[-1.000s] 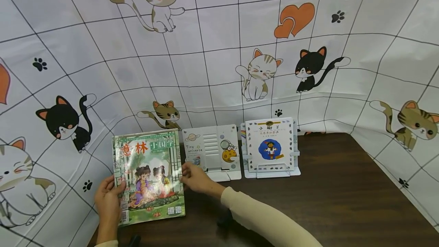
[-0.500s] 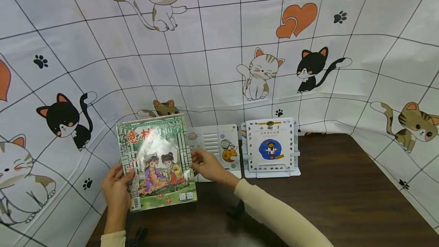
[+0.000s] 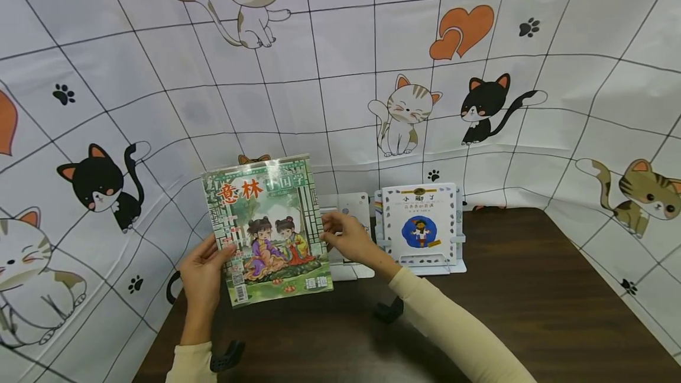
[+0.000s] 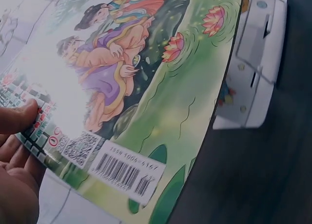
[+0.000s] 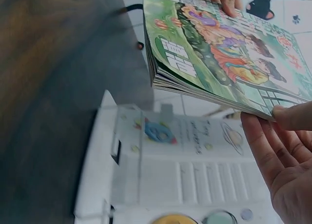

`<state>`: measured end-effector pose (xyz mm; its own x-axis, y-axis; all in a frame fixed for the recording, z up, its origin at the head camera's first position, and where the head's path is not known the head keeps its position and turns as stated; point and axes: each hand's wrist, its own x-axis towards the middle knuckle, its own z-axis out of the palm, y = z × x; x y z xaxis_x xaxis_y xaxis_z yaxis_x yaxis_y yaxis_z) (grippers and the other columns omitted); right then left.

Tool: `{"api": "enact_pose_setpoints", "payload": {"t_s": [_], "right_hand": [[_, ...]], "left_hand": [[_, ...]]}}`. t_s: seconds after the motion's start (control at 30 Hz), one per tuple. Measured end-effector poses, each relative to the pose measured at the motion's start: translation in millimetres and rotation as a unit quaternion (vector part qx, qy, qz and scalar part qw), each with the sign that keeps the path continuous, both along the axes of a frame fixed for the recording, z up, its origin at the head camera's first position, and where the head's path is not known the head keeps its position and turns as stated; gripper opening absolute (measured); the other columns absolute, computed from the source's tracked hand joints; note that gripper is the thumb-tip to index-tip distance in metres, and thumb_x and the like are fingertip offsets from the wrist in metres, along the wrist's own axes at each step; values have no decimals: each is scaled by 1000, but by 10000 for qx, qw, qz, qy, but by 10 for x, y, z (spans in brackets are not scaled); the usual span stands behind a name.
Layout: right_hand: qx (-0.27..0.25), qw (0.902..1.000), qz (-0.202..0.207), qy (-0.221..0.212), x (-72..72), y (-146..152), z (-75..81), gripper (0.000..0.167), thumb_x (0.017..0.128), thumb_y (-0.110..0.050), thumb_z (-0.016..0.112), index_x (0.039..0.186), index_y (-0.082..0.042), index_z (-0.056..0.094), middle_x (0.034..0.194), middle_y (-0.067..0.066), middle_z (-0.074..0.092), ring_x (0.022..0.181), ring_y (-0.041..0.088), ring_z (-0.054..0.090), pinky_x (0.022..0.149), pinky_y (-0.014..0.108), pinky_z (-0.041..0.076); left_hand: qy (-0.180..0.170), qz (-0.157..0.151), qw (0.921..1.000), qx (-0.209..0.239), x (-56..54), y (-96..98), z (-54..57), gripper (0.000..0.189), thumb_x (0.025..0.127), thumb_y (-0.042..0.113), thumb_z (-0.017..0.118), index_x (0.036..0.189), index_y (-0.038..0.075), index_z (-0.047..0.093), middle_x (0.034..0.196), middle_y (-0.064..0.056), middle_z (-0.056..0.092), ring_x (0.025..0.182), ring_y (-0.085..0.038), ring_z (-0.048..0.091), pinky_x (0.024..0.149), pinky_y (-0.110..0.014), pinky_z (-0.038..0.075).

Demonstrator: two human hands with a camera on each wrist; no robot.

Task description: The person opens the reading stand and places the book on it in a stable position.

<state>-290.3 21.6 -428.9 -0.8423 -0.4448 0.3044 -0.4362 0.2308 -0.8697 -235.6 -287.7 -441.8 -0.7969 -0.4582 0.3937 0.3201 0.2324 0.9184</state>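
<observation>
A thick green illustrated magazine [image 3: 273, 229], with two children in robes on its cover, is held up off the table between both hands. My left hand [image 3: 204, 270] grips its left edge, thumb on the cover and fingers behind. On the opposite edge, my right hand [image 3: 351, 241] pinches the pages, as the right wrist view shows with the thumb on top and fingers beneath. Behind the magazine stands a white "Tiny universe" book stand [image 5: 161, 180], partly hidden in the head view. A barcode [image 4: 126, 170] shows at the cover's lower corner in the left wrist view.
To the right, a second stand [image 3: 457, 265] bears a white picture book [image 3: 420, 223] with a blue circle on its cover. The dark wooden table [image 3: 521, 312] extends right and forward. A cat-patterned cloth [image 3: 340, 46] hangs around the back and sides.
Both hands have lifted the magazine and carried it to the right. It now covers much of the Tiny universe stand. The picture book on the other stand has stayed put.
</observation>
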Motion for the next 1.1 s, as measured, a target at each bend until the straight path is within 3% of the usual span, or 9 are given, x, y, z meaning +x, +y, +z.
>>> {"api": "enact_pose_setpoints", "payload": {"t_s": [0.13,0.2,0.27,0.4,0.57,0.7,0.9,1.1], "right_hand": [[49,9997,-166,148,-25,173,62,41,106,-5,64,145,5,55,118,23,69,98,33,74,77,32,62],[78,9992,-261,291,-36,258,102,40,106,-4,64,143,6,55,116,23,70,98,33,75,80,34,63],[129,9984,-369,416,-58,335,135,38,105,-4,64,141,6,57,115,22,71,100,33,75,81,37,63],[128,9973,-526,505,-95,476,207,39,105,-3,65,142,7,57,116,23,71,101,36,75,82,45,64],[201,9950,-768,600,-132,619,278,40,104,-3,66,141,8,57,117,26,72,100,37,76,77,37,65],[207,9932,-925,674,-184,696,312,39,104,-3,67,140,8,58,117,26,73,100,37,76,78,35,65],[153,9891,-1147,906,-268,793,336,36,103,-2,67,137,7,60,114,26,73,96,38,76,79,46,65],[142,9859,-1375,938,-329,858,322,34,104,0,64,137,7,61,116,27,73,95,39,76,80,42,65]], "left_hand": [[58,52,9995,-294,-30,137,49,49,93,5,83,139,-1,67,118,-6,78,97,8,66,79,-6,53],[42,89,9988,-487,-46,211,82,50,93,8,83,140,0,67,128,-20,74,100,8,62,81,-4,50],[81,70,9983,-568,-75,281,120,51,93,10,84,140,-1,67,135,-27,69,100,9,61,81,-3,50],[201,-85,9981,-584,-171,409,202,49,93,13,84,138,0,69,134,-26,71,99,12,64,80,-4,51],[262,-299,9974,-599,-300,532,297,50,91,16,87,135,-1,71,125,-27,74,90,11,68,77,-6,53],[97,-348,9975,-611,-362,605,356,54,91,19,88,137,-1,69,132,-25,72,92,11,66,77,-5,52],[111,-484,9974,-515,-497,700,394,53,92,17,86,138,-2,68,129,-27,73,92,8,67,77,-8,54],[299,-652,9967,-393,-617,780,390,44,90,12,87,130,-2,74,123,-28,75,88,8,69,74,-10,56]]}}
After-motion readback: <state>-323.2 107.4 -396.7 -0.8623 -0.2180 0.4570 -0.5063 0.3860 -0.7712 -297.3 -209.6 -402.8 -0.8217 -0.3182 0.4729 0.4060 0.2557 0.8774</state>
